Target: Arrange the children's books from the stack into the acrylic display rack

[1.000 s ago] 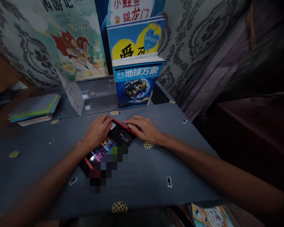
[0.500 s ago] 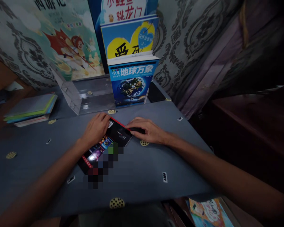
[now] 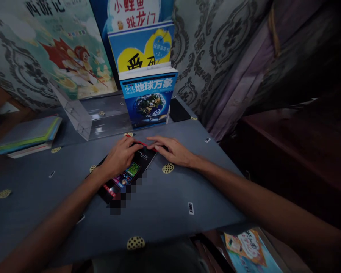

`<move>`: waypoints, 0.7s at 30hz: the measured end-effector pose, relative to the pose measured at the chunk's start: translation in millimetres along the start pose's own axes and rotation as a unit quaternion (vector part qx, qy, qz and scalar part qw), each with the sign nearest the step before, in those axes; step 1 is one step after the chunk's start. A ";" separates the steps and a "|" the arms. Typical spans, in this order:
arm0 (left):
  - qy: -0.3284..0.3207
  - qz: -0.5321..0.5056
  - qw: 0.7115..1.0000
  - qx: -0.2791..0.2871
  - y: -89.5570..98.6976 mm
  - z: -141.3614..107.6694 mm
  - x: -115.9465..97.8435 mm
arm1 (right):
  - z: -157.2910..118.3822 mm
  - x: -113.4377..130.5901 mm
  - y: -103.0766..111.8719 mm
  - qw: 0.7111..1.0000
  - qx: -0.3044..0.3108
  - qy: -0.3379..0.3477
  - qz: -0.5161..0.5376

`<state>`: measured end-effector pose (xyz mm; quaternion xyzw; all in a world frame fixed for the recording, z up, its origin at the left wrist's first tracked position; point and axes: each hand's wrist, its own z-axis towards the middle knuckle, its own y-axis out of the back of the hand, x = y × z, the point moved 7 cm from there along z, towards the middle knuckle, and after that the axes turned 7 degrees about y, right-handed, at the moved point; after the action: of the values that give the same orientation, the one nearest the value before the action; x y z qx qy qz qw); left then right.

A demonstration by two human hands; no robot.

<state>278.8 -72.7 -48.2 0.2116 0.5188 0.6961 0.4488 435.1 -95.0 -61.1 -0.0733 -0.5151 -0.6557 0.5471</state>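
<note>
Left thumb: now stretched out toward the right hand, the gap between the hands narrower than half a second ago. Left hand (image 3: 121, 156): fingers bent over the book's far side, thumb apart from them; firmness of hold cannot be told. Right hand (image 3: 173, 151): fingers extended and close together, tips at the red edge (image 3: 143, 143); grip likewise uncertain. Black-covered book (image 3: 144, 154): flat beneath the left fingers, reaching to the right fingertips; picture panels, near portion pixelated. Grey tablecloth (image 3: 170, 201): under book and fingers, pineapple prints. Beyond the fingers: globe-covered encyclopedia 地球万象 (image 3: 150, 106), upright. Beyond the left fingers: clear acrylic stand (image 3: 81, 121). Left of these fingers, well apart: stack of books and folders (image 3: 31, 131). Behind the encyclopedia, farthest from the fingers: yellow-heart book (image 3: 143, 45).
</note>
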 end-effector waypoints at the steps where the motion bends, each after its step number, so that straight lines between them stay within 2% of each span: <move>1: -0.021 -0.031 0.999 0.005 -1.4 -2.0 -6.6 | -0.2 -1.5 -0.1 1.000 0.003 -0.009 0.012; 4: -0.040 -0.059 0.997 0.032 -8.2 -5.1 -17.7 | -0.5 -4.0 0.4 0.999 0.004 -0.023 0.027; 8: -0.037 -0.030 0.997 0.059 -13.0 -5.1 -20.6 | 0.0 -3.7 -0.8 0.999 0.013 -0.018 0.026; 12: -0.032 -0.007 0.996 0.084 -9.8 -5.3 -20.3 | 0.8 -0.2 -0.3 1.000 0.010 0.001 -0.014; 15: -0.039 -0.030 0.993 0.104 -5.4 -7.4 -19.8 | 1.3 3.2 0.0 0.999 0.009 0.016 -0.040; 21: -0.052 -0.035 0.991 0.115 -1.7 -12.2 -20.5 | 0.5 2.9 -1.8 0.999 0.016 0.030 -0.039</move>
<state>280.6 -96.4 -50.8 0.2791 0.5783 0.6038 0.4724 432.3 -96.8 -60.0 -0.0248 -0.5111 -0.6701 0.5377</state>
